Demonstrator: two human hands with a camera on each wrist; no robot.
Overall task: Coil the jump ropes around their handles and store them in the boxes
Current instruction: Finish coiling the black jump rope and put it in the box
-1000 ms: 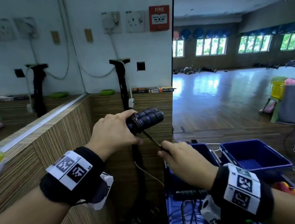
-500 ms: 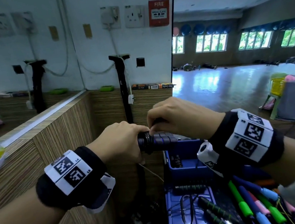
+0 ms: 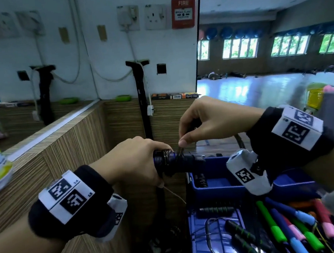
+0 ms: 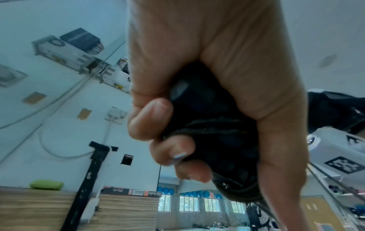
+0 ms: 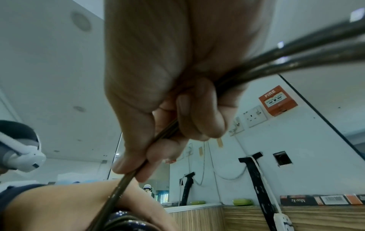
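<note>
Left hand: the left hand [image 3: 138,159] is wrapped in a fist round the pair of dark, ribbed jump-rope handles [image 3: 178,161], held level and side by side. Judged purpose: it serves as a fixed spool, its thumb pinning the turns already laid.
Right hand: the right hand [image 3: 208,120] sits just above the handles, thumb and forefinger pinching the thin, dark, glossy doubled cord [image 5: 138,161] and running it down onto them. The pinch probably keeps the cord taut so each turn lies snug.
Cord slack: in the right wrist view two strands trail out behind the palm; how much remains unwound cannot be told.
Coil: several shiny turns [image 3: 167,156] ring the handles beside the left thumb; the left wrist view shows more loops [image 4: 217,128] under the curled fingers.
Step in hand: winding, apparently midway; storing not yet begun.
Blue plastic box: the open box [image 3: 217,182] stands directly below and just beyond the handles, already holding one dark bundle [image 3: 200,181]. Working over it likely shortens the drop.
Loose ropes: green, blue and pink foam-handled ropes [image 3: 288,228] lie heaped below the handles, nearer the person, not yet coiled.
Next move calls for: steady tension, then a tucked end.
</note>
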